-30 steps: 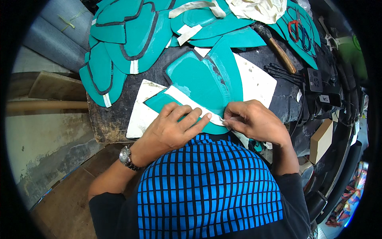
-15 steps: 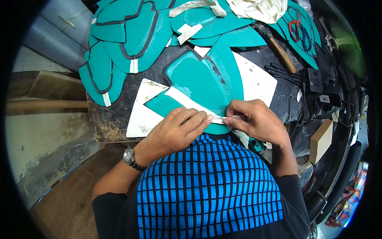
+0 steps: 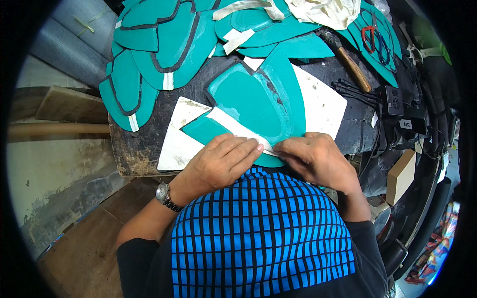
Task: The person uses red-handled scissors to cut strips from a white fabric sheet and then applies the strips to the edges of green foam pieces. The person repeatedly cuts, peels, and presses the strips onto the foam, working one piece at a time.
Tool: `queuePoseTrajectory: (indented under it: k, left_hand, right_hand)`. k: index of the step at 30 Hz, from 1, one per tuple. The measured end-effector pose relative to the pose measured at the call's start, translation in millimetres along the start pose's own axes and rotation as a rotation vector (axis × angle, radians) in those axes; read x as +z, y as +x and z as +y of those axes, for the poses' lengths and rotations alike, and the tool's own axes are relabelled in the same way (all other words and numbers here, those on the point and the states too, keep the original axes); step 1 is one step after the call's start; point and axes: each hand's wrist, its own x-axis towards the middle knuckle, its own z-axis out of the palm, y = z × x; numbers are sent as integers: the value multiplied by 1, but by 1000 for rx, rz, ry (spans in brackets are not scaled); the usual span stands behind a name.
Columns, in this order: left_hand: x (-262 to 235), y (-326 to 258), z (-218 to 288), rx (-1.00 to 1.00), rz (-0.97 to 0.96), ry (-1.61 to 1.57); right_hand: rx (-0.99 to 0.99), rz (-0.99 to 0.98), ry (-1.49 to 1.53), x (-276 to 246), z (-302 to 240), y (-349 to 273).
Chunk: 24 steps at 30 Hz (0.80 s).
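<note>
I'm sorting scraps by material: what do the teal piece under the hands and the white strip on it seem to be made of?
The teal piece looks like leather or a synthetic sheet: matte, with rough, paler edges. The white strip looks like fabric or paper tape, thin and lying flat. Both the left hand and right hand press on it.

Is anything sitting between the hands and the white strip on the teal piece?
Nothing visible. Both the left hand and right hand already rest on the white strip across the teal piece; the hammer and scissors lie well behind.
</note>
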Motion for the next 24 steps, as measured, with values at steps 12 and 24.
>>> queuePoseTrajectory:
  k: [12,24]
  left_hand:
    - [5,0,1,2,-19,56]
    - [4,0,3,8,-59,109]
  right_hand:
    - [343,29,144,6,-9,-10]
    - [435,25,79,5,-17,-2]
